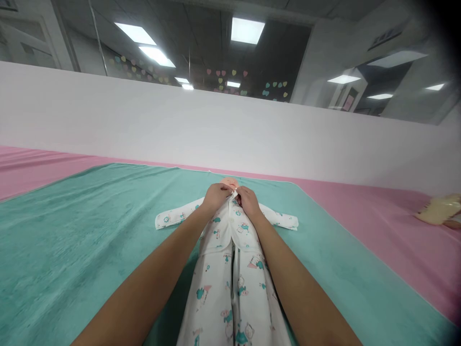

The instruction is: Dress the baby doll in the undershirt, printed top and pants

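On the teal towel [90,230], mid-frame, we have a baby doll [229,183] lying face up, head at the far end, in a white printed sleepsuit [211,288] with teal and pink cartoon figures. Its sleeves stretch straight out to both sides, and its legs run toward the camera, with a dark gap between them. Both forearms come in from the bottom corners. The left hand [216,197] and right hand [248,202] sit close together at the collar, just under the doll's chin, fingers curled and pinching the two front edges of the sleepsuit, with a small white flap standing up between them. We cannot tell whether the hands touch, as the fingertips are mostly hidden. The towel lies on a pink sheet [396,226] that runs to a white wall [180,125]. A pale yellow packet [438,209] lies on the sheet at the right edge, well apart from the hands. Above the wall we see pastel paper hearts [230,77] on a dark glass pane, and ceiling lights [247,30].
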`<state>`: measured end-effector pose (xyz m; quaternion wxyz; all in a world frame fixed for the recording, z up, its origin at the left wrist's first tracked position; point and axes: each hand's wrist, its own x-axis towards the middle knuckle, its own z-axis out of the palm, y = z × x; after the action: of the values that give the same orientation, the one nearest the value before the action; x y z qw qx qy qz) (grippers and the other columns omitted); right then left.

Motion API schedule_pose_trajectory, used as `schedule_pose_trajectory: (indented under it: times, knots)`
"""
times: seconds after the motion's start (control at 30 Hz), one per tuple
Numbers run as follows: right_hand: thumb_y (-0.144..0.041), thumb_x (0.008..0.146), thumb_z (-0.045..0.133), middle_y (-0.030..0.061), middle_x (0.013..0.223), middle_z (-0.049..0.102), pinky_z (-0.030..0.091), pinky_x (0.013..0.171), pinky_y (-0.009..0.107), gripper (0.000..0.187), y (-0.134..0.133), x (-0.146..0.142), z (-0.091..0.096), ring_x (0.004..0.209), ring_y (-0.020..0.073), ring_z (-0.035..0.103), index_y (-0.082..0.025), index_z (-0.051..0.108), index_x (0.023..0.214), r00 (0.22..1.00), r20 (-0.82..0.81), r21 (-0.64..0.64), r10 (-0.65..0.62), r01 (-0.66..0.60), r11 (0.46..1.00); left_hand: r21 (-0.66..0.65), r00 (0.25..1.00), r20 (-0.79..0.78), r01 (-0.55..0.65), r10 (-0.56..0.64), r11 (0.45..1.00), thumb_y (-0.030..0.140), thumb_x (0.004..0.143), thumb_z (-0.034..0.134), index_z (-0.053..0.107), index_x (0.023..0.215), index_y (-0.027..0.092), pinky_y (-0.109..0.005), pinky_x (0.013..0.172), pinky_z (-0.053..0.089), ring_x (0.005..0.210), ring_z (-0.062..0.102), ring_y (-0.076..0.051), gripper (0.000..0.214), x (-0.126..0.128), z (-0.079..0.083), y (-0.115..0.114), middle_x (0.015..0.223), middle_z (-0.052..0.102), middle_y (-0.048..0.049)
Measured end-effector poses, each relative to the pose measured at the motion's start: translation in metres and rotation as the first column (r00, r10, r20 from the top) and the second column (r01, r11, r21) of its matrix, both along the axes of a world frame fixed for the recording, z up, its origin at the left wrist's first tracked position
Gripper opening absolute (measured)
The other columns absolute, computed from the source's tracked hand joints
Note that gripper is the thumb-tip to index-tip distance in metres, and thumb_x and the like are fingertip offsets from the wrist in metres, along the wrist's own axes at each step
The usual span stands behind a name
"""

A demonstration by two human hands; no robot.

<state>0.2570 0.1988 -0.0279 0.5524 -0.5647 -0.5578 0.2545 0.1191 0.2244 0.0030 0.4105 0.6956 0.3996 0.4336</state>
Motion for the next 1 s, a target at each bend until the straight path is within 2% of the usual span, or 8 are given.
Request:
schedule_pose_trajectory:
  times: [0.3, 0.57, 0.77, 1.0]
  knots:
    - [-0.034, 0.074, 0.046, -0.002, 0.054, 0.049, 0.031, 0.049, 0.024, 0.024, 0.0, -0.0013, 0.0047, 0.05, 0.0112, 0.04, -0.019, 0.048, 0.055, 0.998, 0.011, -0.015, 0.054, -0.054, 0.998, -0.161, 0.993, 0.101, 0.068, -0.052, 0.985, 0.024, 0.064, 0.06, 0.068, 0.068, 0.012, -0.023, 0.055, 0.041, 0.059, 0.054, -0.013, 0.015, -0.0068, 0.0064, -0.0087, 0.069, 0.065, -0.0054]
    - [-0.031, 0.073, 0.045, -0.0022, 0.048, 0.046, 0.029, 0.045, 0.023, 0.023, -0.0004, 0.0052, 0.0033, 0.047, 0.0103, 0.04, -0.018, 0.051, 0.055, 0.988, -0.055, -0.04, 0.145, -0.147, 0.988, -0.164, 0.994, 0.097, 0.061, -0.045, 0.985, 0.021, 0.062, 0.06, 0.064, 0.061, 0.013, -0.022, 0.053, 0.037, 0.054, 0.048, -0.01, 0.009, -0.0038, 0.0046, -0.0056, 0.058, 0.059, -0.001]
    - [-0.028, 0.068, 0.052, -0.0013, 0.057, 0.053, 0.026, 0.039, 0.021, 0.011, -0.0013, 0.0064, 0.0041, 0.045, 0.0087, 0.041, -0.018, 0.054, 0.068, 0.975, -0.129, -0.079, 0.182, -0.193, 0.978, -0.16, 0.994, 0.085, 0.084, -0.071, 0.984, 0.021, 0.064, 0.059, 0.066, 0.064, 0.013, -0.023, 0.057, 0.04, 0.06, 0.053, -0.013, 0.011, -0.0035, 0.0031, -0.0045, 0.063, 0.064, -0.0032]
    - [-0.03, 0.067, 0.058, -0.0024, 0.053, 0.05, 0.025, 0.039, 0.02, 0.013, -0.0034, 0.0055, 0.0053, 0.044, 0.0071, 0.038, -0.017, 0.056, 0.07, 0.967, -0.157, -0.1, 0.2, -0.217, 0.971, -0.159, 0.996, 0.078, 0.06, -0.048, 0.985, 0.022, 0.066, 0.058, 0.067, 0.069, 0.013, -0.022, 0.054, 0.04, 0.057, 0.052, -0.012, 0.013, -0.0036, 0.0024, -0.004, 0.062, 0.064, -0.0027]
